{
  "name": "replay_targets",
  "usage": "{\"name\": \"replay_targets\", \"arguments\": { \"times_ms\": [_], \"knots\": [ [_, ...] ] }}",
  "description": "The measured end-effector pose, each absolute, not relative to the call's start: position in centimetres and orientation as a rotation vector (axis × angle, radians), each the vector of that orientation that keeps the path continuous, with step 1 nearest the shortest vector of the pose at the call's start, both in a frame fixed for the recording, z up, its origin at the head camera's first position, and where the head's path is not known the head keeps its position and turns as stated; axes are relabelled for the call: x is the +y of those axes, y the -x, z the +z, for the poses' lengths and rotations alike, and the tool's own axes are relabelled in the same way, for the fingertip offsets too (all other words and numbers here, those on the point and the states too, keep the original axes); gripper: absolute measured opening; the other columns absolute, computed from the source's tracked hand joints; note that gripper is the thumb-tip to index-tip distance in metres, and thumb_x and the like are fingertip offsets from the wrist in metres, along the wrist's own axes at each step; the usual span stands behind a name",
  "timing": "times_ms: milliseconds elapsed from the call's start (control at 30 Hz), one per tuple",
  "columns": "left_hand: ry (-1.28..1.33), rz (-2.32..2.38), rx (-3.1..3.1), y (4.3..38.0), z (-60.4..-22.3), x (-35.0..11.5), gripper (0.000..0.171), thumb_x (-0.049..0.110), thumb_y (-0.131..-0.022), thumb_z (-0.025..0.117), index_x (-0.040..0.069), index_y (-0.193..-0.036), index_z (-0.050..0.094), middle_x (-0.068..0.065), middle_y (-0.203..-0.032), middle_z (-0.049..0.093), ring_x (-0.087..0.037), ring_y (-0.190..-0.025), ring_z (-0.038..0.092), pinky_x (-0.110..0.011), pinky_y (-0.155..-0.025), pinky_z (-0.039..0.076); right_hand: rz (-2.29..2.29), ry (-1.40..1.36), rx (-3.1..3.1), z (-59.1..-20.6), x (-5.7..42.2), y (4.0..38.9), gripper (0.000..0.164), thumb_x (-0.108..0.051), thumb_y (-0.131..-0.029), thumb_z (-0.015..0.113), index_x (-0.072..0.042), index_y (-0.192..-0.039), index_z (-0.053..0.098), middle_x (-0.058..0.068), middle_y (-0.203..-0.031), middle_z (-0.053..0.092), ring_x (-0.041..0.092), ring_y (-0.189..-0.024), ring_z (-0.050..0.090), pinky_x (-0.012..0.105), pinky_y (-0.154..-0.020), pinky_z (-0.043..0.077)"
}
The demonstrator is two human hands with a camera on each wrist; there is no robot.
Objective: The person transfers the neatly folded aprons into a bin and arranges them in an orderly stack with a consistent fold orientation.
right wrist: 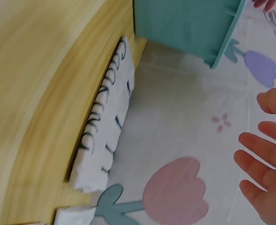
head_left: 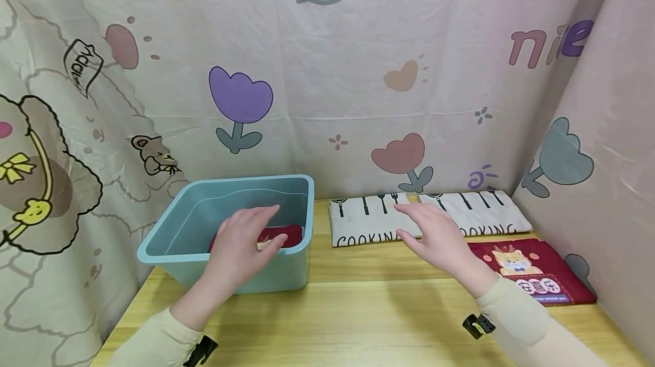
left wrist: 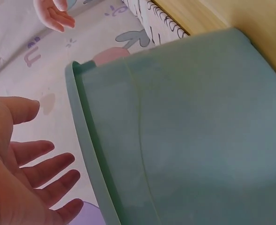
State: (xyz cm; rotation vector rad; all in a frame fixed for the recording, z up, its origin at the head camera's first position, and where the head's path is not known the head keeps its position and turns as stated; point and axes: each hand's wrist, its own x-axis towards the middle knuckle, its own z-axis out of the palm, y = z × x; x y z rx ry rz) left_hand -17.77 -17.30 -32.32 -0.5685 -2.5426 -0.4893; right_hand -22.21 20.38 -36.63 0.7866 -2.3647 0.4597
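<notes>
My left hand (head_left: 239, 244) hovers at the front of a blue-green plastic bin (head_left: 169, 258), its fingers loosely spread and holding nothing. Inside the bin lies a dark red folded cloth (head_left: 291, 235), partly hidden behind that hand. In the left wrist view the bin's side (left wrist: 198, 126) is close to the fingers, apart from them. My right hand (head_left: 439, 236) is held in the air in front of two folded white cloths printed with utensils and COOKING, the left one (head_left: 358, 225) and the right one (head_left: 478, 213). Its fingers are relaxed, with nothing in them.
A red folded cloth with a cartoon animal (head_left: 532, 270) lies at the right of the wooden table (head_left: 348, 316), below the white cloths. A printed curtain (head_left: 332, 71) hangs behind the table and along both sides.
</notes>
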Motion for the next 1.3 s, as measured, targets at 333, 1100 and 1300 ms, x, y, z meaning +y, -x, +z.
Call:
{"name": "replay_targets", "arguments": {
  "times_ms": [333, 1100, 1300],
  "knots": [
    [0.686, -0.452, -2.38, 17.5, -33.0, -16.0, 0.056, 0.026, -0.08, 0.082, 0.006, -0.129, 0.064, -0.012, -0.124, 0.065, -0.034, -0.115, 0.057, -0.058, -0.093, 0.044, 0.472, -0.683, -2.394, -38.1, 24.6, 22.0, 0.053, -0.015, -0.082, 0.078, -0.002, -0.13, 0.061, 0.017, -0.125, 0.065, 0.038, -0.115, 0.058, 0.056, -0.096, 0.044],
    [0.81, -0.453, -2.284, 17.7, -34.1, -12.0, 0.059, 0.028, -0.08, 0.081, 0.007, -0.131, 0.062, -0.01, -0.128, 0.062, -0.03, -0.119, 0.054, -0.054, -0.101, 0.04, 0.492, -0.153, -2.779, -43.1, 36.2, 20.9, 0.062, -0.021, -0.085, 0.075, 0.004, -0.136, 0.05, 0.036, -0.131, 0.05, 0.055, -0.117, 0.043, 0.073, -0.092, 0.035],
    [0.828, -0.46, -2.272, 17.8, -34.0, -11.0, 0.058, 0.029, -0.082, 0.079, 0.008, -0.132, 0.062, -0.009, -0.129, 0.062, -0.029, -0.119, 0.054, -0.052, -0.104, 0.037, 0.443, -0.054, -2.899, -44.4, 38.7, 20.9, 0.062, -0.027, -0.088, 0.071, 0.01, -0.133, 0.048, 0.04, -0.123, 0.053, 0.058, -0.11, 0.048, 0.072, -0.086, 0.04]
  ]
}}
